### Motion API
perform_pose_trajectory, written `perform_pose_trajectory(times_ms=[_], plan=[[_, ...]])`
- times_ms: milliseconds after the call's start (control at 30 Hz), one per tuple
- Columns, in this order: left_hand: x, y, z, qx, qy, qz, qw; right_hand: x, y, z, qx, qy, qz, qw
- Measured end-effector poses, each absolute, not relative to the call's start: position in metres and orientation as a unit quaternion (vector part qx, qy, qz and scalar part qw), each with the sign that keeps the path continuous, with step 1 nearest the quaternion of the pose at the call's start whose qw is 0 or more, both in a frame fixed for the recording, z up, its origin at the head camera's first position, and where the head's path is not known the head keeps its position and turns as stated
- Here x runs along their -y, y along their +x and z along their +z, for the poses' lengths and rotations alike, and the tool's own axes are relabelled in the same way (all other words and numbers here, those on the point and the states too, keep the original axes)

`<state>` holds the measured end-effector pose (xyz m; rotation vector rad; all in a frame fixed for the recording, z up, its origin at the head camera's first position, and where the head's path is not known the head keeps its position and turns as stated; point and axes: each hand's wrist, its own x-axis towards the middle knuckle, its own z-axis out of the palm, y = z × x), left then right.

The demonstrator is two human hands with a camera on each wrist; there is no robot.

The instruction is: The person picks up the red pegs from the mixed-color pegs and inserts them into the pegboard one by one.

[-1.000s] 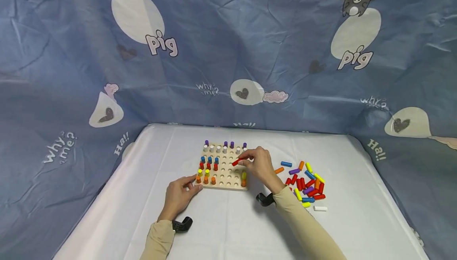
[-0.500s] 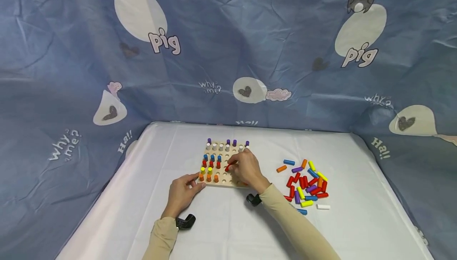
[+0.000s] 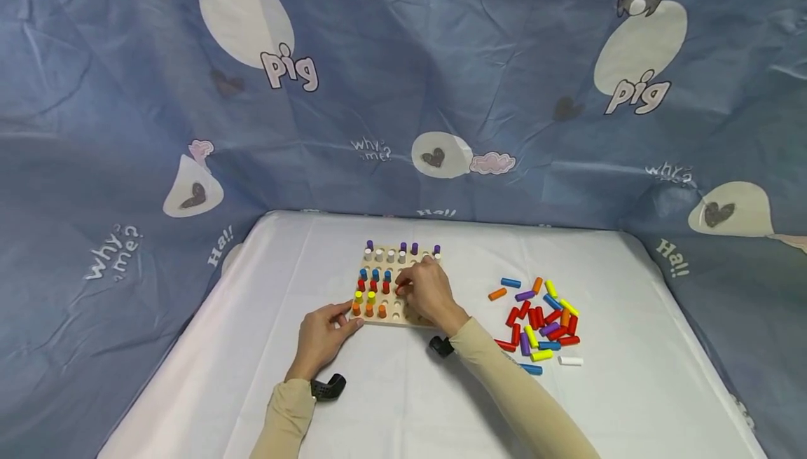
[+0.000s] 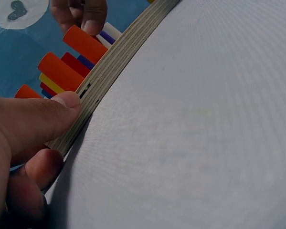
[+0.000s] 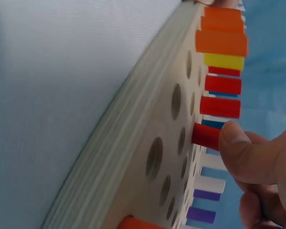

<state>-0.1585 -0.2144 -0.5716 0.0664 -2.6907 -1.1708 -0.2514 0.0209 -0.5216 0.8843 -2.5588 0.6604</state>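
Note:
A wooden pegboard (image 3: 397,319) lies on the table, with rows of orange, yellow, red, blue, white and purple pegs standing in its holes. My right hand (image 3: 430,293) is over the board's middle. Between thumb and fingers it pinches a red peg (image 5: 206,136), whose lower end meets the board at a hole beside the other red pegs (image 5: 220,107). How deep the peg sits I cannot tell. My left hand (image 3: 321,338) grips the board's near left corner, the thumb (image 4: 61,107) against its edge beside the orange pegs (image 4: 61,69). The right hand hides part of the board.
Right of the board lies a loose pile of red, blue, yellow, purple and orange pegs (image 3: 536,317). A white peg (image 3: 571,361) lies at its near side. A blue patterned cloth (image 3: 441,80) hangs behind and beside the white-covered table (image 3: 391,403).
My right hand has moved left and down across the board with the red peg, from above the holes to the red row. The left hand stays at the corner. The view shifts slightly.

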Motion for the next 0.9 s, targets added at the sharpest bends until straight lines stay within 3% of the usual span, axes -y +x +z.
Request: perform_pose_trajectory(times_ms=[233, 700, 900], plan=[[0.213, -0.160, -0.570, 0.911, 0.013, -0.398, 0.107, -0.012, -0.248, -0.524, 0.897, 0.316, 0.175, 0.253], [0.214, -0.160, -0.570, 0.912, 0.020, -0.396, 0.105, -0.010, -0.245, -0.527, 0.910, 0.277, 0.192, 0.241], [0.214, -0.158, -0.571, 0.913, 0.026, -0.395, 0.098, -0.016, -0.245, -0.516, 0.910, 0.295, 0.204, 0.207]])
